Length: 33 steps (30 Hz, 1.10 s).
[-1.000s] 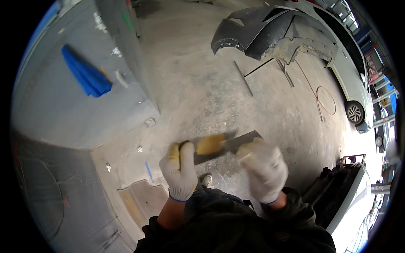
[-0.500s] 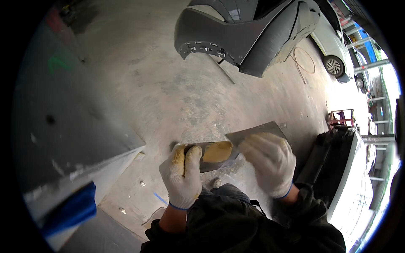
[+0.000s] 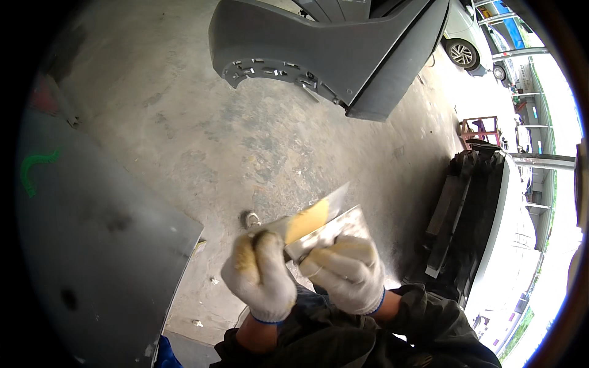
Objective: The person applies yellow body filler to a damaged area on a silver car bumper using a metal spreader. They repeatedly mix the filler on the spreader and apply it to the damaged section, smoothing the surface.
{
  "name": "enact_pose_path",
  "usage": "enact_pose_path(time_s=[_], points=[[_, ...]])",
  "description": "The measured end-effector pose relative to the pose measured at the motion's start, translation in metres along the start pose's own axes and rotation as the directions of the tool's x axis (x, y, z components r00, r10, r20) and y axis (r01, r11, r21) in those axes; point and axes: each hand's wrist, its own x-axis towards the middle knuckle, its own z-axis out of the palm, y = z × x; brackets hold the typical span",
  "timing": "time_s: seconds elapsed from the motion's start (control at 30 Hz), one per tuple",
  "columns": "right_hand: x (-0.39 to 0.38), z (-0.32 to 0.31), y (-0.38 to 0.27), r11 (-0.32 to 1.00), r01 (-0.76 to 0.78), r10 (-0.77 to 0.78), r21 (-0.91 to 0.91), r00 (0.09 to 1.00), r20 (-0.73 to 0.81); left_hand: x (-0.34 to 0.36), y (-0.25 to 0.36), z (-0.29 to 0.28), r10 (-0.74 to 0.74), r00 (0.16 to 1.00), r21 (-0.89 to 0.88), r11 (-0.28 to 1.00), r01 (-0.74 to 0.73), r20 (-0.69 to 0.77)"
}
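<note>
near the left hand [image 3: 261,276], a grey panel [image 3: 110,245] bears green marking [image 3: 38,159].

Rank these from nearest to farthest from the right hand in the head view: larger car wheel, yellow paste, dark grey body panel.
1. Yellow paste: just up and left of the right hand.
2. Dark grey body panel: ahead, top centre.
3. Larger car wheel: upper right.

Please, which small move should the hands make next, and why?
Probably the right hand should draw its flat plate along the blade in the left hand, gathering the yellow paste: the paste is spread on the blade, and the plate's edge is right beside it, though contact is unclear.
</note>
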Motion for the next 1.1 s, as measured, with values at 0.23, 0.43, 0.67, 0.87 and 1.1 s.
enact_pose_path(time_s=[0.23, 0.43, 0.67, 0.87, 1.1], points=[[0.02, 0.003, 0.01, 0.995, -0.045, 0.039, -0.092, 0.997, -0.062, 0.016, 0.0, 0.0, -0.068, 0.994, 0.01, 0.998, 0.067, 0.084], [0.026, 0.007, 0.005, 0.995, -0.023, 0.013, -0.1, 0.996, -0.094, 0.04, -0.025, -0.003, -0.045, 0.999, 0.011, 0.999, 0.045, 0.01], [0.063, -0.055, 0.01, 0.661, -0.345, 0.404, 0.666, 0.912, 0.072, 0.052, -0.017, -0.023, -0.095, 0.847, -0.058, 0.988, 0.146, 0.524], [0.073, -0.057, 0.03, 0.902, -0.388, 0.323, 0.187, 0.897, 0.301, 0.054, -0.013, -0.027, -0.059, 0.931, -0.076, 0.993, 0.092, 0.359], [0.058, -0.017, 0.011, 0.927, -0.052, 0.026, -0.371, 0.997, -0.075, 0.055, -0.008, -0.009, -0.076, 0.977, 0.056, 0.996, 0.066, 0.199]])
